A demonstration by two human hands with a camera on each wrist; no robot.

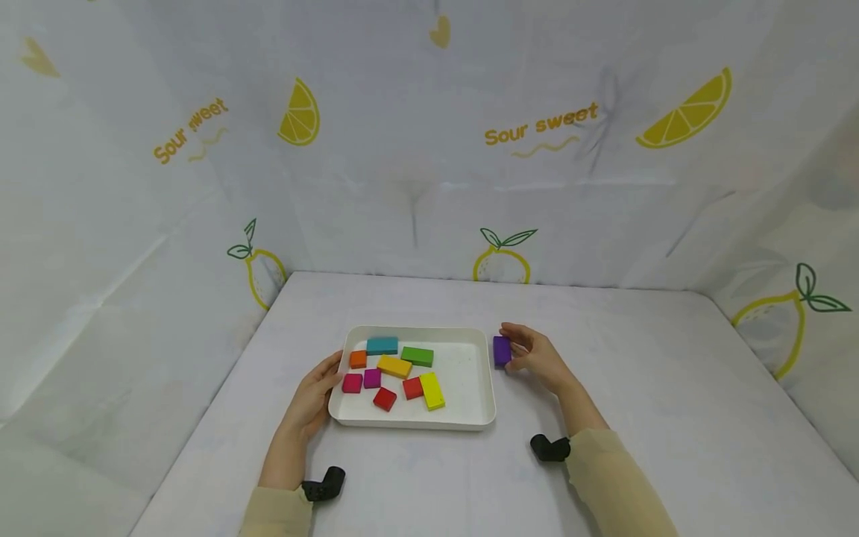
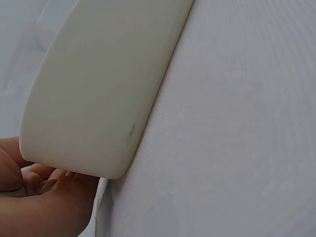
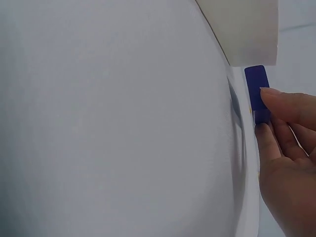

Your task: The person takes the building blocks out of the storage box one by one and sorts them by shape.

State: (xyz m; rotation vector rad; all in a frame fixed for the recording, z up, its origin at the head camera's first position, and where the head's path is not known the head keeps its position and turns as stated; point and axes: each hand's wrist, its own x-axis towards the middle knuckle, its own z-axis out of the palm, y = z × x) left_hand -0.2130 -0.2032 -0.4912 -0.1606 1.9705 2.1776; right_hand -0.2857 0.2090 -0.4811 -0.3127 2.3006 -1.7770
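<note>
My right hand (image 1: 540, 363), nearer, pinches the purple block (image 1: 501, 352), long axis pointing away from me, just outside the white tray (image 1: 464, 380), whose left end my left hand (image 1: 314, 397) grips with curled fingers.

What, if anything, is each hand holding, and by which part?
The right hand holds the purple block by its side away from the white tray; the left hand grips that tray by its left end.

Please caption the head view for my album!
Right hand holding a purple rectangular block beside a white rectangular tray of colourful blocks, left hand touching the opposite side.
</note>
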